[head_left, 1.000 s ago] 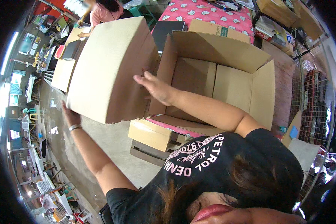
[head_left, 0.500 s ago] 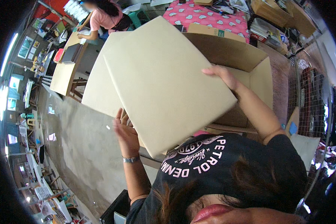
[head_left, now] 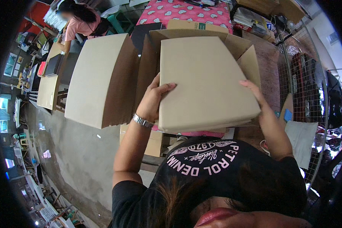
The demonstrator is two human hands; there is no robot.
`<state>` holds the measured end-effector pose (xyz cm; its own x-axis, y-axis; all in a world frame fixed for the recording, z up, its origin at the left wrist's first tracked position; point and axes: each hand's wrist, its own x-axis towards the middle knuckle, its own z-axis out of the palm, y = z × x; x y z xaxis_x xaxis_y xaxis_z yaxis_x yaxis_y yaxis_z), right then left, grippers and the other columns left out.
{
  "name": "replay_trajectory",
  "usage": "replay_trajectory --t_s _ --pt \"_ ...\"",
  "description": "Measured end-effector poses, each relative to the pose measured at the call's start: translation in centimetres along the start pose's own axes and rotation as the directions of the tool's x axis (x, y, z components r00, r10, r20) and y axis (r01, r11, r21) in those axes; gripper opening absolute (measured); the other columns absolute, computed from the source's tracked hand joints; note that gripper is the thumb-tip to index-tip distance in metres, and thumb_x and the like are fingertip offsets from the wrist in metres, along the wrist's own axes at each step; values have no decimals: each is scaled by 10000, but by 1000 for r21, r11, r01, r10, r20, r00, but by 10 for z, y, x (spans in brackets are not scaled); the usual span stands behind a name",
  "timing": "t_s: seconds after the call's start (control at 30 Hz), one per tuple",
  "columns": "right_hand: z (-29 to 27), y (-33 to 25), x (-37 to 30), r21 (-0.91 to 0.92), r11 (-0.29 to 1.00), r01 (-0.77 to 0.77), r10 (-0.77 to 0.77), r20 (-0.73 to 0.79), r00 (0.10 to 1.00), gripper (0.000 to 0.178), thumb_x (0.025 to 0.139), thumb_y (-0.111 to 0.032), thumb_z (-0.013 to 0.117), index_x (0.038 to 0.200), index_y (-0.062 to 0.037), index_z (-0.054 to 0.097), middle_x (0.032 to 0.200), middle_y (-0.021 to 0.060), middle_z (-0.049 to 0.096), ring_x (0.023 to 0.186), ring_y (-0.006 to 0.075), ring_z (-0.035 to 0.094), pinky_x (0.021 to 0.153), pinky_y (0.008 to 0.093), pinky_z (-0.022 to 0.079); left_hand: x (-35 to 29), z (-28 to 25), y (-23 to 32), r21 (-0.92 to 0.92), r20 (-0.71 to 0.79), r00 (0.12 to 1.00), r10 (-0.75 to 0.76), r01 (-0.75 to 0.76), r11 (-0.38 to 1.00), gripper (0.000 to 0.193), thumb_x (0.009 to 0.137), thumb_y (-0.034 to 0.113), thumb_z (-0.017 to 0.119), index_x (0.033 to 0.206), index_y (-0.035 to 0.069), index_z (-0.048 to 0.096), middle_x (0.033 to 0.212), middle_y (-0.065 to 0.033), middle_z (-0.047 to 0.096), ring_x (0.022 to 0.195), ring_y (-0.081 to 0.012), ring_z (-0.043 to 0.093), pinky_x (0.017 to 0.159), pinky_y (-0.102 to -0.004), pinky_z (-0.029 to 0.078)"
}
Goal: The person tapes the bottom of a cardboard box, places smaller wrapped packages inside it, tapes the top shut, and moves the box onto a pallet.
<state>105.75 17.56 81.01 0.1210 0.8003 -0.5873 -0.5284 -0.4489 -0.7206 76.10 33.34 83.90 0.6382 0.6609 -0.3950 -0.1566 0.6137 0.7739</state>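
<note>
Between my two hands is a flat tan rectangular slab [head_left: 205, 83] with smooth faces and slightly rounded edges; I cannot make out its exact kind. My left hand [head_left: 152, 99] is closed on its left edge, the thumb lying over the top face. At the slab's right edge my right hand [head_left: 254, 93] grips too, with its other fingers hidden below. The slab is over an open cardboard carton [head_left: 250, 66], covering most of the carton's inside. A broad carton flap [head_left: 97, 78] stands out to the left.
A pink patterned cloth [head_left: 186, 13] covers a surface behind the carton. At the far left a person in a pink top [head_left: 81, 26] works at a wooden table [head_left: 47, 91]. To the right rises a wire mesh panel [head_left: 306, 87]. Concrete floor [head_left: 72, 152] lies left.
The slab has turned straighter and come down over the carton. My left hand, free below its edge before, now grips the slab's left side. The carton's left flap shows more fully.
</note>
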Motion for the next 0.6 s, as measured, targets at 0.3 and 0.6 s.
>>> replay_trajectory --t_s 0.3,0.6 --pt "32 75 97 -19 989 -147 148 8 989 562 773 -378 570 1175 0 461 1039 146 572 889 240 591 793 380 481 87 -138 -64 228 -99 992 -83 104 968 493 749 22 529 1221 10 388 1043 -114 545 926 -179 556 827 -298 472" --pt "-26 11 24 -359 898 255 -333 -176 926 518 699 -185 609 1168 12 512 960 120 600 866 198 568 791 304 437 123 -33 -132 209 -70 850 -522 525 825 338 800 281 566 1034 40 529 916 -115 589 726 -198 584 687 -337 480"
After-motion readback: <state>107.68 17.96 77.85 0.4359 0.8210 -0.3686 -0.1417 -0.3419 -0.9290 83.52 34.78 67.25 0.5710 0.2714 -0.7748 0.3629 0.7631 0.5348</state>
